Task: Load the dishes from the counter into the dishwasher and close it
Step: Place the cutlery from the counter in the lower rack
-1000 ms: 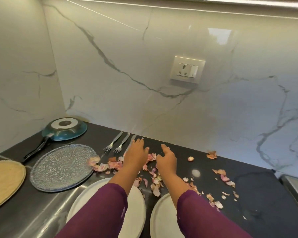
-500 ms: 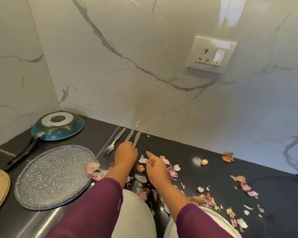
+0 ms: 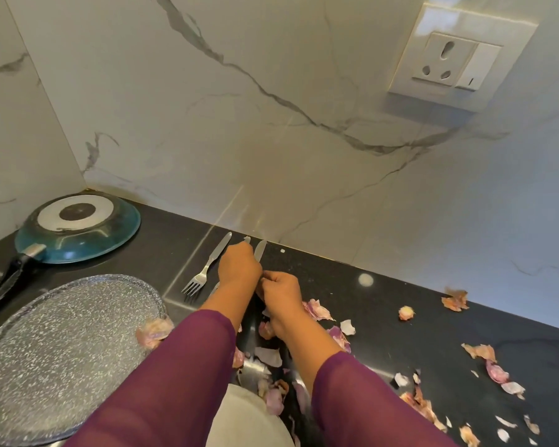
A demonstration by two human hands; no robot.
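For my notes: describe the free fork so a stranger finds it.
A blue pan lies upside down in the wall corner. Right of it, on the counter, lies the fork. Only it shows whole; the left hand covers the other cutlery.

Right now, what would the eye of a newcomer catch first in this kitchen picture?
Pink onion peels lie scattered over the black counter, mostly right of centre. At the back, by the marble wall, the left hand grips cutlery with the right hand beside it; an upturned teal pan sits far left.

Scattered onion peels (image 3: 317, 309), wall socket (image 3: 452, 59)
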